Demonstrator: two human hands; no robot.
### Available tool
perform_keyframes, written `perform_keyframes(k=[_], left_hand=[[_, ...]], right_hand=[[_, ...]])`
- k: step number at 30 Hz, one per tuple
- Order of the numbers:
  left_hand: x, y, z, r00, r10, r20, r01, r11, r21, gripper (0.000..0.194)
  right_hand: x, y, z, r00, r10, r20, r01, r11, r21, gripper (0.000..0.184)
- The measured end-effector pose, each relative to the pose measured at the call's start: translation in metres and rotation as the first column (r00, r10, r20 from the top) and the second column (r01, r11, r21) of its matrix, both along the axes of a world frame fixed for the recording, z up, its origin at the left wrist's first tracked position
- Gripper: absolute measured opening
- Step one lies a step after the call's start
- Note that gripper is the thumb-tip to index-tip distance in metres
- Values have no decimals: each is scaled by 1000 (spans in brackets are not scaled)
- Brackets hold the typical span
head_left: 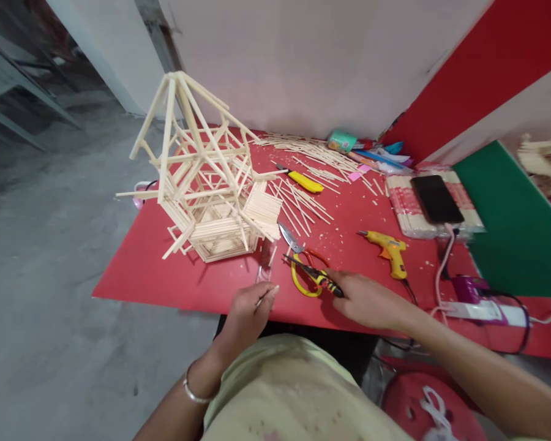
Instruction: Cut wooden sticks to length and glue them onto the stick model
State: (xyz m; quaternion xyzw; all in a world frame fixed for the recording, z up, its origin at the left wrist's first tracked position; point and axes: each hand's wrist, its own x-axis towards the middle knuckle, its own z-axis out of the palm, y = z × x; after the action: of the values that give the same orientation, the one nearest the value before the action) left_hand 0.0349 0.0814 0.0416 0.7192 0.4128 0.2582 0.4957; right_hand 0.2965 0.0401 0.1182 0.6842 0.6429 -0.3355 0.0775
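Observation:
My right hand (365, 299) has its fingers at the handle end of long-nosed pliers (325, 280) with black and yellow grips. These pliers lie across scissors (297, 277) with one yellow and one red handle loop. Closer to the table's front edge, my left hand (250, 309) is closed, fingertips pinched together; a small thin piece seems to show between them, too small to name. Beyond it stands a many-sided frame model (220, 236) built of pale wooden sticks, with a tall pointed top. A flat panel of sticks (262, 211) rests against its right side.
Loose sticks (303, 205) lie scattered around a yellow cutter knife (305, 181). To the right are a yellow glue gun (388, 248), a phone (437, 199) on packed sticks, and a power strip (482, 311) with cables. A green board (514, 226) borders the red tabletop (156, 282).

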Motion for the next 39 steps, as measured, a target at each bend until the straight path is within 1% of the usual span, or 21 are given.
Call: perform_keyframes(k=[3,5,10,13,15,17,18,20,21,22,24,26,27,28,29,30,31,33,34,36,39], left_hand=[[-4,-4,-7,995,-99,-28,102,988,118,30],[-6,-5,-12,990,-129,-62,138,974,181,26],[-7,4,-25,989,-92,-120,120,961,250,23],[-1,9,-29,991,-46,-127,76,968,239,21],[4,11,-28,996,-23,-92,41,979,199,23],[8,13,-23,998,51,-24,-48,991,124,25],[9,14,-19,995,102,3,-102,991,81,26],[6,13,-10,981,194,19,-194,981,21,28],[2,11,-5,977,212,7,-212,977,14,29],[-3,7,-1,974,225,-6,-225,974,19,28],[-16,-6,4,964,264,-26,-264,964,0,29],[-28,-24,3,943,329,-59,-334,932,-140,32],[-32,-33,0,926,367,-86,-376,894,-242,34],[-35,-41,-5,906,407,-119,-422,841,-338,37],[-37,-48,-10,885,441,-152,-463,791,-400,41],[-38,-54,-15,862,471,-185,-503,756,-419,44],[-37,-57,-20,842,496,-213,-538,744,-395,47],[-36,-61,-28,805,535,-257,-591,760,-271,49],[-34,-62,-30,791,547,-272,-604,770,-207,49],[-32,-62,-31,779,561,-281,-609,784,-123,48],[-28,-67,-26,790,559,-253,-591,803,-73,40]], right_hand=[[4,0,-2,999,3,46,-4,1000,18,49],[8,-4,-5,998,-18,58,14,998,56,51],[22,-11,-14,994,-101,33,91,972,218,54],[26,-8,-23,970,-201,139,154,944,292,60],[27,-4,-30,921,-293,258,196,918,344,66],[26,-2,-37,870,-359,339,212,892,400,70],[25,-2,-40,857,-380,349,216,878,426,71],[22,-6,-43,864,-412,288,249,849,466,73],[20,-9,-43,885,-415,212,277,834,477,73],[18,-14,-42,911,-399,108,305,824,477,73],[13,-24,-40,944,-300,-133,328,842,429,67],[6,-32,-39,940,-179,-290,278,893,353,60],[2,-36,-39,942,-130,-309,233,916,325,59],[-3,-38,-39,955,-87,-285,179,933,313,59],[-8,-40,-40,974,-44,-220,115,940,322,60],[-14,-42,-40,992,5,-125,39,938,345,61],[-19,-42,-41,998,61,-14,-52,928,369,61],[-26,-42,-42,967,155,201,-225,889,399,61],[-28,-41,-42,943,185,277,-289,868,404,62],[-28,-39,-43,912,218,347,-357,838,412,62],[-21,-37,-47,908,243,342,-380,823,423,62]])
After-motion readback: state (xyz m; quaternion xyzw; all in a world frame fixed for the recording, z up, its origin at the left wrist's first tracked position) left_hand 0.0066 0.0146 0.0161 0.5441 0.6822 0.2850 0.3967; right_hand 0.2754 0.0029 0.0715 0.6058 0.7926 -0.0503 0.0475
